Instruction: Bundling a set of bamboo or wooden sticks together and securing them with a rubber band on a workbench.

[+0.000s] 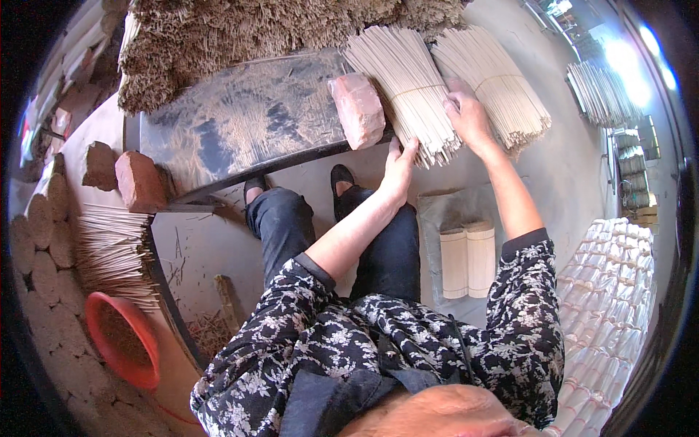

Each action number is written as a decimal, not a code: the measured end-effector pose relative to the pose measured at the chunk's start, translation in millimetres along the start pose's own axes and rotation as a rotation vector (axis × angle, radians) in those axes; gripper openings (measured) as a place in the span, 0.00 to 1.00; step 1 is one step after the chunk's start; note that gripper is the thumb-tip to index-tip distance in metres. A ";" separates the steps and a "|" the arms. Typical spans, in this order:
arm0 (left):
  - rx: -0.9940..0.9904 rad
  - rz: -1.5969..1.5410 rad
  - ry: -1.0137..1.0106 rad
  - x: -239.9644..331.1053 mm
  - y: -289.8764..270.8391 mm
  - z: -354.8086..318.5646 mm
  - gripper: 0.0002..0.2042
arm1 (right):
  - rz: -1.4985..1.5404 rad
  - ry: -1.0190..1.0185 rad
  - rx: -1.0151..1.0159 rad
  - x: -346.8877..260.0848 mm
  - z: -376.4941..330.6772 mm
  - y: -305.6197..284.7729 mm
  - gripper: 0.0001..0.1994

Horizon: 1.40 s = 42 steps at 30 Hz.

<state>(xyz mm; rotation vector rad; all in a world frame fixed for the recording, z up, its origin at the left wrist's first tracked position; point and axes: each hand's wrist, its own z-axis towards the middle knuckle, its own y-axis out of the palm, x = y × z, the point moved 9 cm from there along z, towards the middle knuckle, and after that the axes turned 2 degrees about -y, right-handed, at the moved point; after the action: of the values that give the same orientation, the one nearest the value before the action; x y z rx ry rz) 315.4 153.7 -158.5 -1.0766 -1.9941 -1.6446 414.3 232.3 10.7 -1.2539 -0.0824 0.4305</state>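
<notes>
A bundle of thin pale wooden sticks [413, 87], tied with a thin band, lies slanting in front of me with its ends fanned out. Against its near left side my left hand [399, 171] presses, thumb and fingers at the stick ends. On the opposite side my right hand [470, 116] grips the bundle's edge, its fingertips partly hidden between the sticks. Just right of that hand lies a second banded stick bundle [502, 91]. A pinkish brick-like block [357, 111] rests on the board to the left of the first bundle.
The dark, dusty board [240, 120] has a heap of brown sticks [240, 44] behind it. Two reddish blocks [138, 180] and loose sticks [116, 251] lie left, near an orange basin [122, 340]. Two wrapped bundles [467, 260] are on the floor; plastic-wrapped packs [608, 313] fill the right.
</notes>
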 end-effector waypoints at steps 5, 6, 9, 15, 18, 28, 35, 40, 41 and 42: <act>0.033 0.036 -0.009 -8.3 -6.4 2.3 0.36 | -0.087 0.033 -0.047 0.1 2.6 4.5 0.11; 0.029 0.038 0.001 -7.7 -5.7 2.1 0.36 | -0.111 0.155 -0.182 7.2 1.3 10.3 0.09; 0.002 0.016 0.003 -6.9 -3.1 2.5 0.35 | -0.112 0.185 -0.263 9.2 1.2 8.4 0.10; -0.003 -0.044 0.031 -0.7 0.2 4.9 0.35 | -0.270 0.052 -0.063 -15.1 6.2 -15.2 0.13; 0.029 -0.033 0.028 0.4 -1.0 2.2 0.34 | -0.228 0.023 0.030 -15.5 2.1 -18.6 0.13; 0.167 0.004 0.064 11.4 -6.6 22.4 0.34 | -0.051 0.169 -0.234 15.9 41.3 13.3 0.22; 0.252 0.204 0.085 17.9 -14.2 35.0 0.38 | 0.005 0.329 -0.261 8.7 19.1 68.2 0.49; 0.065 -0.001 0.006 21.7 15.7 0.2 0.36 | 0.023 0.318 -0.260 12.6 -5.2 59.9 0.51; -0.030 -0.044 -0.085 17.2 28.1 -7.0 0.36 | 0.024 0.326 -0.259 17.7 -14.4 55.3 0.51; -0.001 -0.067 0.008 14.7 17.6 -5.1 0.36 | 0.039 0.317 -0.295 2.8 -17.1 53.5 0.50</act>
<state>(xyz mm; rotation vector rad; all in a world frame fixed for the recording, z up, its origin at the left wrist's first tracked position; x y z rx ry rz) 317.6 154.5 -135.2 -1.0115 -2.0453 -1.6813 407.5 231.0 -45.1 -1.6025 0.1530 0.2535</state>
